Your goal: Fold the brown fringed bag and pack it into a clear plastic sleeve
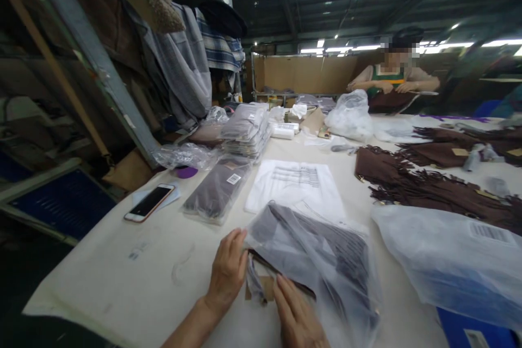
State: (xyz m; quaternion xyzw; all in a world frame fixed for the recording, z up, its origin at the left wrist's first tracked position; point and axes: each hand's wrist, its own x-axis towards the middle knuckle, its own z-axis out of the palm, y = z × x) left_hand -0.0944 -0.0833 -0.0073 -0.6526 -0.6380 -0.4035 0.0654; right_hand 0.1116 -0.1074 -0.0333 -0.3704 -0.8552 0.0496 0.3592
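Note:
A clear plastic bag (346,283) with a dark fringed textile inside lies in front of me, partly over a white printed sheet (296,182). My left hand (228,266) has its fingers closed on the left edge of the bag. My right hand (296,310) lies on the bag's lower part, fingers stretched and side by side. Between the hands show a brown tag (267,289) and a small wrapped piece (255,280).
A flat bagged textile (216,190), a phone (150,202) and a stack of bagged items (247,128) lie left. Brown fringed textiles (444,190) and a large plastic bag (457,250) lie right. A person (393,79) works across the table (134,283).

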